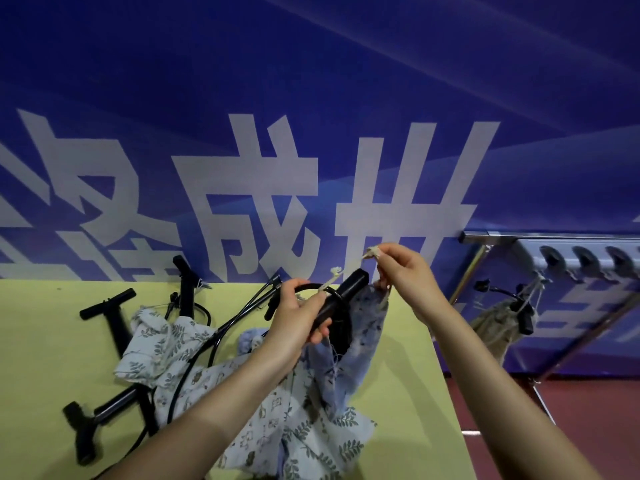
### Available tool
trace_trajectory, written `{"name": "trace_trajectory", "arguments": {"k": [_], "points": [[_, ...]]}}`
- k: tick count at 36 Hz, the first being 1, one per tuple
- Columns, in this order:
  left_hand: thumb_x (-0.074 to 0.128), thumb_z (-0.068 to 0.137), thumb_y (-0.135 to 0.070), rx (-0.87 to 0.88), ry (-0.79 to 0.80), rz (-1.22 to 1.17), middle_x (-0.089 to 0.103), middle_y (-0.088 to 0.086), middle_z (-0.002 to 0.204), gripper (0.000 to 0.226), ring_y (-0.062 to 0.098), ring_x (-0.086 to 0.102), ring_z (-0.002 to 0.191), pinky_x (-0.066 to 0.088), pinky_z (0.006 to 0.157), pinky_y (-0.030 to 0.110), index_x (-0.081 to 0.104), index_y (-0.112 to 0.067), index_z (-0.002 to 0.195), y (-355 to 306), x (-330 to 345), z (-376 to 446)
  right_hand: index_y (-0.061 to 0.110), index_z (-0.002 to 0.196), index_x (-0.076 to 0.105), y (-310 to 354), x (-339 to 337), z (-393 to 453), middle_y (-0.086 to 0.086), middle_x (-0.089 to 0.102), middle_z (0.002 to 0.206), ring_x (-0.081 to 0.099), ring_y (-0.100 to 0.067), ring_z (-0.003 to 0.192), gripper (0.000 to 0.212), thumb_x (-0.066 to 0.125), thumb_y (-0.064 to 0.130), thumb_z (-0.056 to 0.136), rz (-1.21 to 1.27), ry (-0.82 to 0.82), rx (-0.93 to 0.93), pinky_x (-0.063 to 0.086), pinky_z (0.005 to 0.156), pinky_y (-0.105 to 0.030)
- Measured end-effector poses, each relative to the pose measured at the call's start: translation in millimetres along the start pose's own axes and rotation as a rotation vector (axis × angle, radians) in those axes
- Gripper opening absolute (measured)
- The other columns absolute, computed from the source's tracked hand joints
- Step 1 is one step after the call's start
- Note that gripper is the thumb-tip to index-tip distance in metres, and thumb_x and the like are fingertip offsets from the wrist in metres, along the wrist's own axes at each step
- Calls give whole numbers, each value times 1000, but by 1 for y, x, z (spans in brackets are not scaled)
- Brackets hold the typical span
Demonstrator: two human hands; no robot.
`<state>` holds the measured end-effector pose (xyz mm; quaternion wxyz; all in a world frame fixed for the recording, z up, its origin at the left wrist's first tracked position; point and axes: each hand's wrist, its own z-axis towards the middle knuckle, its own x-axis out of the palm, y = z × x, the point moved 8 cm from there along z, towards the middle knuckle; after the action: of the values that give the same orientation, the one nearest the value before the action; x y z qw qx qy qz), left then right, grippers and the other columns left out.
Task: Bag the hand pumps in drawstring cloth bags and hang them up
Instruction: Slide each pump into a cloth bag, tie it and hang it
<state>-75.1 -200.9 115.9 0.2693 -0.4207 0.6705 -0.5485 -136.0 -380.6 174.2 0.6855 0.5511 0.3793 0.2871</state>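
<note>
My left hand [300, 313] grips a black hand pump [346, 289] whose handle end sticks out of a blue floral drawstring bag [363, 327], and pinches one cream drawstring end [330, 278]. My right hand [403, 275] pinches the other drawstring end [372, 252] and the bag's rim, lifted above the yellow table [52, 341]. The pump's lower part is hidden inside the bag.
Other black pumps [114, 317] [97, 417] with hoses lie on the table among leaf-print cloth bags [159, 344] [311, 434]. At right a metal hook rack [568, 258] carries one bagged pump [502, 323]. A blue banner wall stands behind; red floor lies at right.
</note>
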Motion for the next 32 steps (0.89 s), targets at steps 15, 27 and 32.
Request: {"name": "trace_trajectory", "arguments": {"k": [15,27,32], "points": [[45,99,-10,-99,-18,-179,58,15,78,21,17,55,51,41,39,21,38,-13,118,2,21,-1,17,94,69,26,43,-28,1,69,89,60,-16,85,16,53,21,97,-592,76,-297,45,73,-32],[27,104,-13,-104,60,-690,73,22,92,57,33,64,103,49,95,43,78,-7,79,-2,25,-25,13,75,64,30,38,-23,8,62,67,50,-4,58,27,48,5,96,-123,145,-49,43,65,-23],[35,100,-4,0,98,-324,76,-2,88,50,17,71,94,54,89,33,30,-13,149,-12,21,-32,6,72,61,49,22,-6,-2,40,56,36,-13,51,29,45,1,95,244,130,-23,36,57,-26]]}}
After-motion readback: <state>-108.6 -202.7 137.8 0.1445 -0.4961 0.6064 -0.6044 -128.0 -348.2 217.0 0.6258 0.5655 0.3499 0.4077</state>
